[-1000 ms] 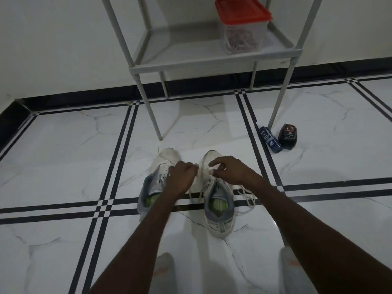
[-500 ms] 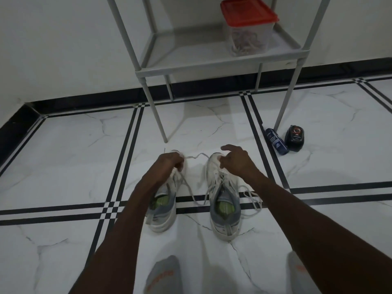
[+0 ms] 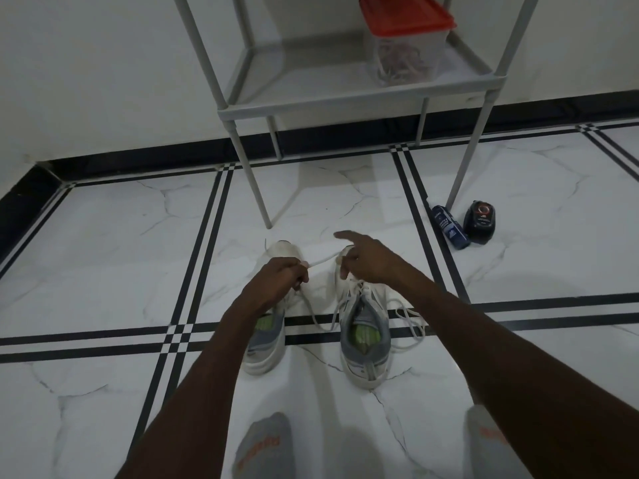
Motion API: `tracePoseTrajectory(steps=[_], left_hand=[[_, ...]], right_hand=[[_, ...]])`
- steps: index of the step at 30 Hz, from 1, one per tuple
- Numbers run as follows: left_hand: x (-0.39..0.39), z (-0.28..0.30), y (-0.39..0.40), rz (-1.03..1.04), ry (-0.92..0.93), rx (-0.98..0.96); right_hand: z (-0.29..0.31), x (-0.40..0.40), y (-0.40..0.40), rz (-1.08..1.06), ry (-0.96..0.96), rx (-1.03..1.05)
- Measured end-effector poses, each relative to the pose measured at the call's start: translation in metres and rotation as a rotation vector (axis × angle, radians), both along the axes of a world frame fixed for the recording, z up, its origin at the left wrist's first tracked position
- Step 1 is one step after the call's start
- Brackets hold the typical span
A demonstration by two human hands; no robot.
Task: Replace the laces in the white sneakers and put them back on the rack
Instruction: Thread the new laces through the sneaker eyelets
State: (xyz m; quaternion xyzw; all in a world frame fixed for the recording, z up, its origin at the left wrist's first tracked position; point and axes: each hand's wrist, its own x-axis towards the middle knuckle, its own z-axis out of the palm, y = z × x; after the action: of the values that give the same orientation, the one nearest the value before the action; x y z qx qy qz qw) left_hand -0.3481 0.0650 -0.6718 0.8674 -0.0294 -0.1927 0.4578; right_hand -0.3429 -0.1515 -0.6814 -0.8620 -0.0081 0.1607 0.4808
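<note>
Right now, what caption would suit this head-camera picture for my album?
Left hand grips a white lace stretched toward the right hand, above two white sneakers on the marble floor.

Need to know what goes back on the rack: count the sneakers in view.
2. The left sneaker lies on the floor, partly under the left hand; the right sneaker sits beside it, below the right hand. None on the rack shelf in view.

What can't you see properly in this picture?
- Left sneaker, head view: the left hand and forearm cover its front.
- Rack: the top edge cuts off its upper part.
- Box contents: blurred behind cloudy plastic.
- Bottle label: too small to read.
</note>
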Motion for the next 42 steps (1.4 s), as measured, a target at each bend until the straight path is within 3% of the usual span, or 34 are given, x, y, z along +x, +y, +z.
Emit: tracePoseTrajectory(steps=[2, 4, 9, 14, 19, 22, 26, 30, 33, 38, 42], left_hand=[[0.0, -0.001, -0.006, -0.042, 0.005, 0.002], [0.0, -0.002, -0.011, -0.072, 0.017, -0.016], [-0.003, -0.01, -0.002, -0.037, -0.031, 0.074], [-0.002, -0.02, -0.005, -0.08, -0.059, 0.145], [-0.002, -0.019, -0.009, 0.033, -0.307, 0.191], [-0.008, -0.019, -0.013, 0.219, -0.308, -0.017], [-0.018, -0.02, -0.034, 0.463, -0.026, -0.518], [-0.02, -0.021, -0.045, 0.488, -0.006, -0.66], [-0.016, -0.026, -0.048, 0.401, -0.085, -0.603], [-0.009, -0.039, -0.058, 0.196, -0.159, -0.39], [-0.014, -0.047, -0.064, 0.123, -0.174, -0.224]], right_hand=[[0.008, -0.009, 0.011, 0.2, 0.043, -0.023], [0.009, -0.012, 0.02, 0.269, 0.062, -0.035], [-0.006, -0.003, 0.011, -0.029, -0.032, -0.184], [0.001, -0.012, 0.022, 0.218, 0.005, -0.063], [-0.001, -0.013, 0.027, 0.136, 0.018, -0.072], [-0.001, -0.015, 0.029, 0.101, 0.024, -0.055], [-0.002, -0.019, 0.03, 0.066, 0.066, -0.05], [-0.006, -0.021, 0.012, -0.008, 0.044, -0.054], [-0.008, -0.025, -0.011, -0.12, 0.025, -0.142], [-0.01, -0.039, -0.029, -0.049, 0.224, -0.257], [-0.016, -0.052, -0.02, 0.036, 0.107, -0.458]])
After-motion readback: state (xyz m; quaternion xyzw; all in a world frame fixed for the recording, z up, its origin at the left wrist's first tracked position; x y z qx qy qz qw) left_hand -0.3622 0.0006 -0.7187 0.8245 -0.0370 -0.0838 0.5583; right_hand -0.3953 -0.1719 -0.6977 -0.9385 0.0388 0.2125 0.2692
